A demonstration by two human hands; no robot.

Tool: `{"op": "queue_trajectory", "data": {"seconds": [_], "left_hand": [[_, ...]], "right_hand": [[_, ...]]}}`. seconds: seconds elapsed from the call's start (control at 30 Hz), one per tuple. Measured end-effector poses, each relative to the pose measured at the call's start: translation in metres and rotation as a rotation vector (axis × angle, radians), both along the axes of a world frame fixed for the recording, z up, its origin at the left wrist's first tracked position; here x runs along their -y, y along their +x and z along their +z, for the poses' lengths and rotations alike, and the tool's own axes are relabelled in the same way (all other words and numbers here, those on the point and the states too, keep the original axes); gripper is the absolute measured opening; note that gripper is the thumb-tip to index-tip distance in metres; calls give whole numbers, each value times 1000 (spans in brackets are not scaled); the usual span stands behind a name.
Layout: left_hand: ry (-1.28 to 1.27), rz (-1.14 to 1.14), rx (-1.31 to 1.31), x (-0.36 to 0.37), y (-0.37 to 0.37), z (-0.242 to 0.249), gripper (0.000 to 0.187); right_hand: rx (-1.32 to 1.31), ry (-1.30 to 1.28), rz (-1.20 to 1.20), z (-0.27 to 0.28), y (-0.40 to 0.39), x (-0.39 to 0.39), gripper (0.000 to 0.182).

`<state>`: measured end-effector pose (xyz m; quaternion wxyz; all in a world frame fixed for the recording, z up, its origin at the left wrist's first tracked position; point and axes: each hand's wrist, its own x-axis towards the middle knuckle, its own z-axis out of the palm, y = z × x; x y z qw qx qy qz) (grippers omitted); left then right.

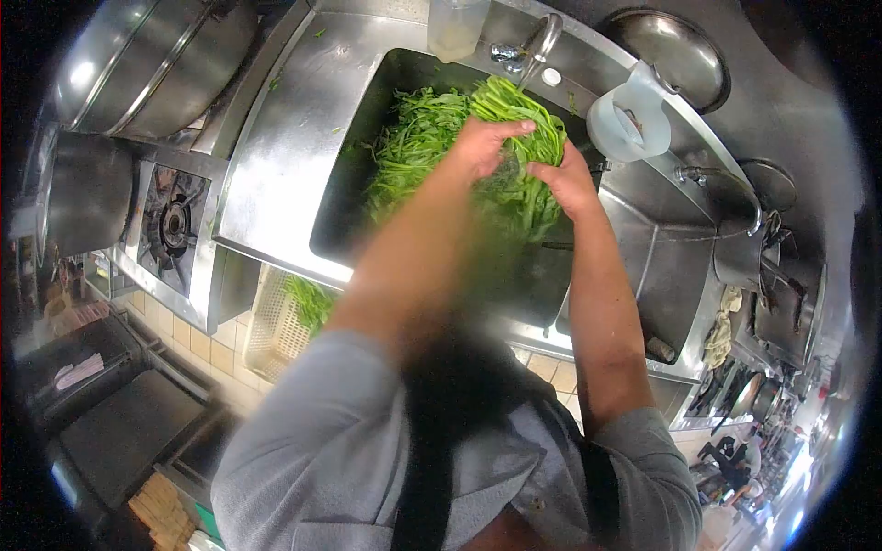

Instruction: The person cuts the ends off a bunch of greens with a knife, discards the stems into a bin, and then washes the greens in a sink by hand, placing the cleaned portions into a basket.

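A large heap of leafy greens (409, 138) with long stems lies in the deep sink basin (344, 216). My left hand (482, 147) grips a bunch of these greens from the left, thumb pointing right across the stems. From the other side my right hand (565, 179) holds the same bunch, its thumb and fingers closed around the leaves. Pale stems (505, 96) stick out beyond both hands toward the faucet (542, 46). Leaves hang down below the hands into the basin. The area beneath my wrists is blurred.
Left of the basin is a steel drainboard (276, 147), then a gas burner (175, 220) and large pots (152, 60). A perforated basket (274, 326) with greens stands below. A translucent container (457, 28), a white jug (629, 119) and a metal lid (671, 55) line the back.
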<state>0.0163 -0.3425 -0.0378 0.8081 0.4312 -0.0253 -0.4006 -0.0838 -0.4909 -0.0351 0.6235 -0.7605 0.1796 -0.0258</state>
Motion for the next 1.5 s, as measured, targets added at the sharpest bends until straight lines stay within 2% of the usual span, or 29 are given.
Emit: {"op": "queue_trajectory", "data": {"seconds": [0.03, 0.1, 0.13, 0.17, 0.23, 0.27, 0.37, 0.4, 0.43, 0.5, 0.57, 0.63, 0.67, 0.77, 0.83, 0.9, 0.93, 0.97, 1.03, 1.1, 1.17, 1.2, 1.23, 1.3, 1.33, 1.37, 1.4, 1.43, 1.5], "left_hand": [[0, -3, 1, -4, 4, 1, 56], [106, 212, -60, -10, 16, 2, 80], [4, 114, -49, -17, 22, 3, 72], [5, 112, -51, -17, 17, 16, 72], [431, -57, 210, -13, 7, 40, 70], [491, -28, 345, -7, 14, 26, 72], [357, -124, 262, -13, 46, 7, 68], [174, -37, 116, -11, 45, 0, 60], [174, -39, 112, -8, 38, 7, 60], [401, -151, 321, -2, 26, 31, 47], [302, -142, 335, 1, 44, 12, 46], [283, -80, 116, -11, 55, 13, 48], [284, -80, 114, -9, 52, 14, 48], [352, -177, 333, 5, 37, 20, 31], [347, -170, 371, 5, 57, 8, 31], [384, -66, 246, 0, 77, -4, 39], [217, -86, 119, 0, 81, -10, 43], [217, -89, 119, 1, 68, 6, 43], [194, -99, 322, 9, 33, 34, 36], [248, -90, 384, 16, 48, 12, 41], [380, 6, 202, 11, 64, 1, 54], [252, -50, 161, 4, 67, -1, 61], [254, -52, 161, 8, 59, 4, 61], [620, -10, 620, 18, 26, 22, 49], [546, 32, 595, 19, 18, 33, 44], [545, 36, 596, 19, 28, 26, 44], [531, 21, 480, 17, 45, 13, 43], [515, 4, 363, 16, 60, 0, 43], [514, 76, 313, 14, 67, -8, 37]], "right_hand": [[1, 0, -3, 9, -4, 3, 61], [-49, -32, 16, 27, -10, 12, 59], [-41, -102, 16, 17, -12, 23, 61], [-44, -101, 13, 20, -13, 21, 61], [-116, -298, 83, 27, -14, 16, 63], [-144, -360, 80, 29, -14, 15, 64], [-140, -440, 163, 37, -21, 26, 64], [-139, -442, 164, 39, -19, 28, 64], [-137, -388, 143, 44, -19, 28, 63], [-136, -334, 115, 44, -19, 30, 62], [-103, -401, 178, 37, -14, 30, 60], [-121, -375, 156, 44, -16, 33, 59], [-143, -345, 132, 46, -18, 33, 58], [-131, -379, 153, 29, -10, 38, 57], [-108, -343, 122, 28, -16, 42, 57], [-91, -306, 92, 30, -19, 47, 57], [-71, -275, 82, 33, -21, 50, 56], [-48, -244, 70, 41, -21, 48, 55], [-48, -200, 45, 54, -19, 35, 53], [-126, -317, 49, 63, -16, 29, 53], [-90, -280, 42, 54, -22, 42, 53], [-47, -243, 37, 48, -24, 48, 54], [-46, -240, 36, 44, -22, 48, 54], [-104, -281, 45, 39, -19, 45, 54], [-101, -282, 48, 39, -19, 43, 54], [-87, -200, 63, 39, -21, 40, 54], [-76, -117, 77, 40, -23, 39, 54], [-79, -118, 77, 41, -27, 43, 54], [-137, -128, 67, 44, -38, 56, 50]]}}
